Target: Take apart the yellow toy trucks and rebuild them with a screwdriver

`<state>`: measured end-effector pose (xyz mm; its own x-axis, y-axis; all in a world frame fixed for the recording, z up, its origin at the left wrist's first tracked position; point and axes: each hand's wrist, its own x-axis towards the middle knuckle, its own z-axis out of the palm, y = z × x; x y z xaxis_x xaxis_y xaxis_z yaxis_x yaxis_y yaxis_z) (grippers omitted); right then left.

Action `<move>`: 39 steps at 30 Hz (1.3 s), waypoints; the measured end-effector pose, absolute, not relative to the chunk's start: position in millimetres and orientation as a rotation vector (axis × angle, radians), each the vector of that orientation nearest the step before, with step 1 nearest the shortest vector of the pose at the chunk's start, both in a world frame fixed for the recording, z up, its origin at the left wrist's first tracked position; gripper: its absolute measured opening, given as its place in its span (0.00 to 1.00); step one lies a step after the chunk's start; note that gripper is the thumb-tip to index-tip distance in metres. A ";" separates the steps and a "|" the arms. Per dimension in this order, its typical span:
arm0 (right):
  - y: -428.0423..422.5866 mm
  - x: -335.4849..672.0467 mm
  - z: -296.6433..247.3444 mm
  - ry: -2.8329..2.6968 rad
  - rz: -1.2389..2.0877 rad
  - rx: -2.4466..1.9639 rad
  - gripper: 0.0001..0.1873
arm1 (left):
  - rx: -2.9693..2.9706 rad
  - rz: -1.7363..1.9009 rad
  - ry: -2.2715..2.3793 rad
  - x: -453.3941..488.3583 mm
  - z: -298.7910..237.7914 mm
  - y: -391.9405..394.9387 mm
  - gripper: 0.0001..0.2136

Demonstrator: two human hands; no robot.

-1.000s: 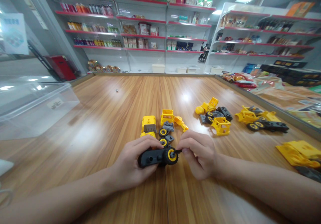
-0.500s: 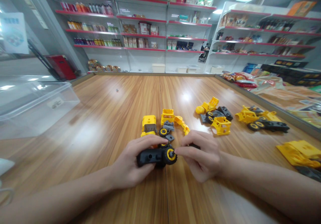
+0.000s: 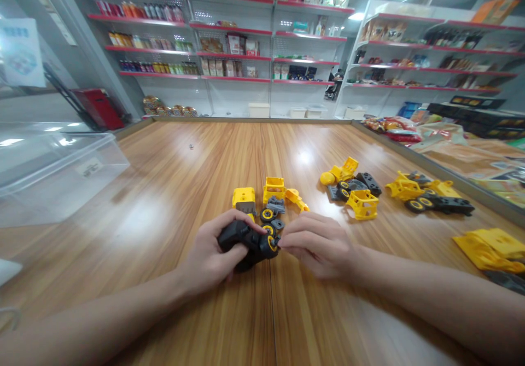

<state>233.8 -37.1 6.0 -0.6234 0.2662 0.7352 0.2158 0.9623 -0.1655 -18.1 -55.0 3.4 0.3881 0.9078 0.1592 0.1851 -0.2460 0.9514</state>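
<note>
My left hand (image 3: 211, 259) is wrapped round a black toy chassis (image 3: 241, 237) that carries a yellow-hubbed wheel (image 3: 271, 244) at its right end. My right hand (image 3: 322, 245) pinches its fingertips at that wheel's hub; what they hold there is too small to make out. Both hands are low over the wooden table (image 3: 172, 191). Just beyond them lie loose parts: a yellow cab (image 3: 243, 198), a yellow box piece (image 3: 273, 186), a yellow arm piece (image 3: 297, 198) and a spare wheel (image 3: 266, 214).
More yellow and black toy vehicle parts lie to the right (image 3: 355, 188), (image 3: 430, 193), (image 3: 488, 248). A clear plastic bin (image 3: 49, 174) stands at the left. Shop shelves (image 3: 246, 43) line the back wall beyond the table's far edge.
My left hand has turned and tilted the chassis, lifting its left end. The right hand's fingertips have moved in closer and lower on the wheel hub.
</note>
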 end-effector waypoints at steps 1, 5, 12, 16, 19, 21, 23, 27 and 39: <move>-36.2 233.3 5.1 -2.252 0.102 -0.358 0.09 | 1.691 0.953 0.981 -17.8 3.3 -53.9 0.11; -35.0 231.4 2.3 -2.250 0.146 -0.430 0.08 | 1.772 0.993 0.959 -16.9 3.9 -52.1 0.12; -33.5 230.6 -2.6 -2.317 0.115 -0.442 0.06 | 1.804 1.054 0.934 -15.1 5.5 -54.3 0.12; -33.9 230.8 -2.6 -2.389 0.061 -0.446 0.06 | 1.806 1.025 0.892 -16.0 5.8 -53.6 0.12; -36.0 230.2 -0.3 -2.430 0.050 -0.439 0.06 | 1.864 1.005 0.836 -17.0 5.5 -53.6 0.13; -37.1 229.6 1.6 -2.442 0.035 -0.418 0.06 | 1.896 1.008 0.793 -17.7 5.0 -53.8 0.14; -37.5 229.0 2.9 -2.442 -0.009 -0.387 0.05 | 1.906 1.015 0.766 -18.4 4.5 -54.0 0.15; -37.9 228.6 2.5 -2.460 -0.119 -0.374 0.04 | 1.896 0.995 0.743 -19.5 4.4 -54.0 0.14; -41.0 230.4 0.8 -2.520 -0.195 -0.395 0.06 | 1.902 0.989 0.633 -19.2 4.6 -52.1 0.14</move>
